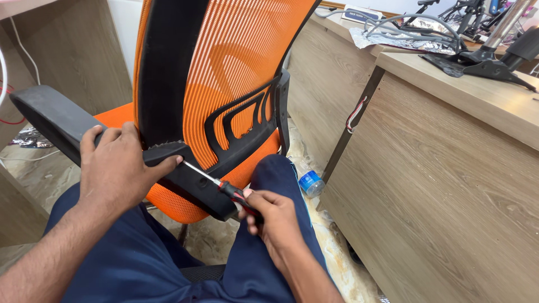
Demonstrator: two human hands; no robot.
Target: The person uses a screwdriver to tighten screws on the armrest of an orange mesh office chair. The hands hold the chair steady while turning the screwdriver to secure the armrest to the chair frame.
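1. Leftmost, we see the black armrest (48,118) of the orange chair (236,73) jutting toward a wooden panel (67,50), with a scrap of foil (25,137) on the floor below it.
2. Next, our left hand (115,168) is closed over the armrest's bracket, fingers wrapped on top and the thumb pressed along the black frame beside the screwdriver tip.
3. At the centre, the chair stands with its mesh back toward us, the black lumbar frame (241,134) crossing it; the chair sits between our knees, in dark blue trousers (140,258).
4. From there, the screwdriver (219,184) slants down to the right, its metal tip meeting the black frame just beside our left thumb, its red and black handle lower.
5. Then our right hand (269,216) grips that handle, fingers curled tight around it.
6. Further right, a small blue bottle (310,183) lies on the floor by a wooden desk (443,185).
7. Rightmost, black chair parts (483,62) and foil rest on the desk top.
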